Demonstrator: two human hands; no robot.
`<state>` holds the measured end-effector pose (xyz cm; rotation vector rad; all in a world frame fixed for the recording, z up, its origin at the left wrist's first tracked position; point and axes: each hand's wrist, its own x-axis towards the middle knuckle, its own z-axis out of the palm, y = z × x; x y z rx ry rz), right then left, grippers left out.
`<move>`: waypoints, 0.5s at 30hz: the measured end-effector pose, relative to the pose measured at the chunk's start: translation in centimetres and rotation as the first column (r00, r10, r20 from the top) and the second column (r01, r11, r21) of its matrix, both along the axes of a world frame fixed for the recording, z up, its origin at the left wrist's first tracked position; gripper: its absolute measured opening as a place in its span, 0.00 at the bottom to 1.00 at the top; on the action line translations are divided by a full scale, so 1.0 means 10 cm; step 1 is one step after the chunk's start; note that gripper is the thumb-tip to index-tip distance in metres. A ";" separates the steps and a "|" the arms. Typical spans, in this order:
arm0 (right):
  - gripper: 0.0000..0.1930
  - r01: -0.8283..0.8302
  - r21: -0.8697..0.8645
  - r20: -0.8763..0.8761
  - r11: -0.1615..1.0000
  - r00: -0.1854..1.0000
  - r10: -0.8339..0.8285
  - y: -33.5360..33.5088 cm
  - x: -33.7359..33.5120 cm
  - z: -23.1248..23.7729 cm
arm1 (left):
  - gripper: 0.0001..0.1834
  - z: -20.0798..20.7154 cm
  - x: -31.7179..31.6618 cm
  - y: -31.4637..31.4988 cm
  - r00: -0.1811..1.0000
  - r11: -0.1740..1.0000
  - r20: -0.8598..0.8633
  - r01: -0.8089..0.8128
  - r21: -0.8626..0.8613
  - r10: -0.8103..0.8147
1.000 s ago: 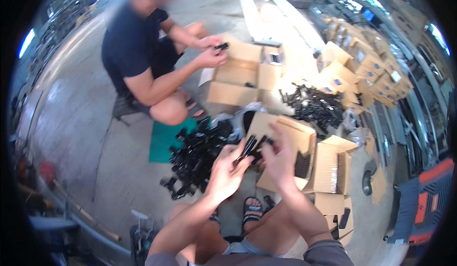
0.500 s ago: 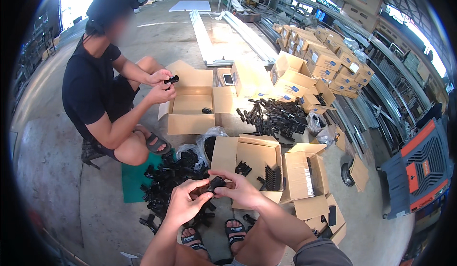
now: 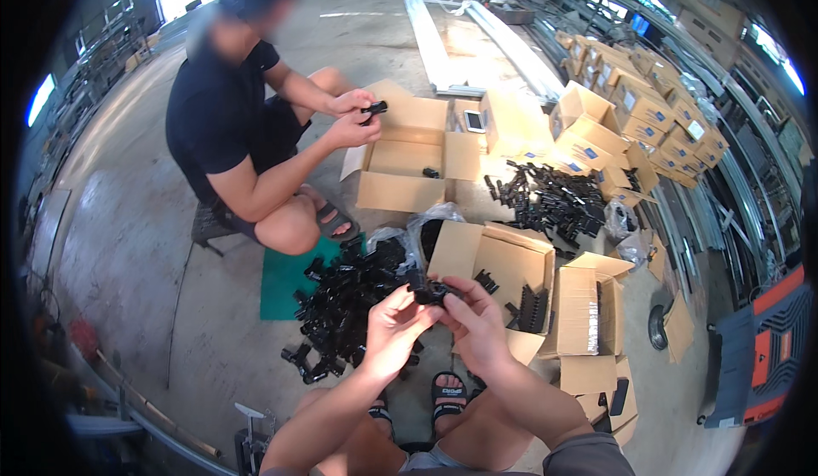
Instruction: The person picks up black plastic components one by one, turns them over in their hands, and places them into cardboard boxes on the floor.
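In front of me, both hands hold a small black fitting [image 3: 429,291], a short piece with branching parts. My left hand [image 3: 392,327] is closed on its near side, with thumb and fingers pinching it. My right hand [image 3: 479,321] grips its right end with thumb and fingertips. Fingers partly cover the fitting, so its exact kind is unclear. Just beyond my left hand lies a heap of similar black fittings [image 3: 341,310] on a green mat [image 3: 285,276]. Past my right hand stands an open carton [image 3: 503,259] with rows of black pieces inside.
At left a co-worker [image 3: 230,126] crouches, holding another black fitting [image 3: 375,111] over an open box [image 3: 400,190]. A second pile of black pieces [image 3: 558,199] lies beyond. Stacked cartons [image 3: 643,105] stand at far right, an orange-and-grey machine [image 3: 763,348] at right.
My view has swung left, so the scene sits farther right in the picture. The black fitting is turned differently between my hands. The co-worker still holds a fitting over the box.
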<state>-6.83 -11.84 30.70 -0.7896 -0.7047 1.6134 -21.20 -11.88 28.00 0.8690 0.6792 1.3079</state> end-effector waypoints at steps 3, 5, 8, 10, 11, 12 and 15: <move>0.18 0.010 0.187 0.279 0.982 0.958 -0.063 -0.04 0.00 -0.04 | 0.20 0.08 -0.02 -0.01 0.999 0.999 0.045 -0.017 0.036 0.015; 0.20 -0.065 0.189 0.363 0.980 0.932 -0.008 -0.08 0.03 -0.07 | 0.21 0.04 -0.05 -0.02 0.999 0.997 0.025 -0.026 0.074 0.024; 0.21 -0.103 0.207 0.516 0.973 0.856 -0.019 -0.11 0.07 -0.14 | 0.22 0.07 -0.06 -0.07 0.998 0.991 -0.030 -0.059 0.123 0.063; 0.20 -0.080 0.187 0.491 0.979 0.871 -0.023 -0.12 0.07 -0.14 | 0.23 0.07 -0.10 -0.07 0.995 0.988 -0.079 -0.049 0.144 0.061; 0.20 -0.067 0.177 0.478 0.982 0.878 -0.027 -0.12 0.06 -0.14 | 0.23 0.07 -0.12 -0.07 0.993 0.987 -0.103 -0.042 0.156 0.059; 0.21 -0.066 0.222 0.496 0.973 0.866 -0.055 -0.12 0.07 -0.14 | 0.24 0.06 -0.12 -0.06 0.994 0.984 -0.095 -0.035 0.177 0.052; 0.21 -0.071 0.324 0.534 0.943 0.837 -0.120 -0.09 0.09 -0.13 | 0.26 0.07 -0.11 -0.04 0.995 0.974 -0.078 -0.041 0.224 0.060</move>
